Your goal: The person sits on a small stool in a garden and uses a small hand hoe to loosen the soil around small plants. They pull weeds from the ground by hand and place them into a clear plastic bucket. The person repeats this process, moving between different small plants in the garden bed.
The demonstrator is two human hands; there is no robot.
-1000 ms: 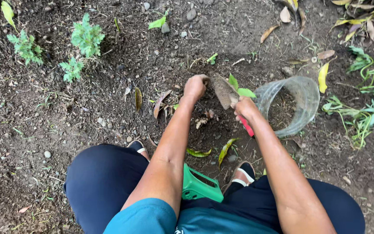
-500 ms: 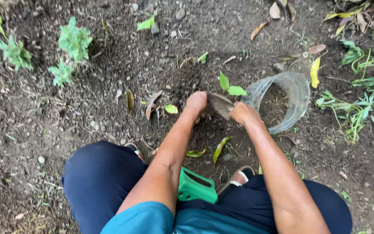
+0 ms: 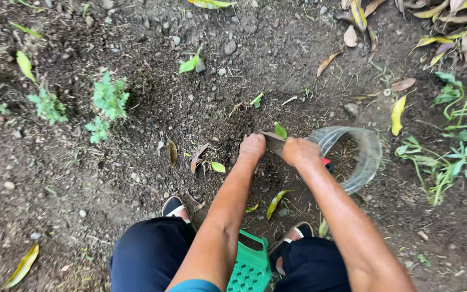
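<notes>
While the right hand has its grip closed tight around a small metal digging tool with a red handle, the left hand presses its curled fingers into the dark soil just beside that grip, with a clear plastic bag close behind it.

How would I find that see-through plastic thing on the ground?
Follow the person's right hand out over the dark soil. Just right of it lies the clear plastic container, tipped on its side with dirt inside. It's the only see-through thing among leaves and stones.

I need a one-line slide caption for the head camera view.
Squatting person's left hand and right hand press a small trowel into dark soil beside a clear plastic container.
</notes>
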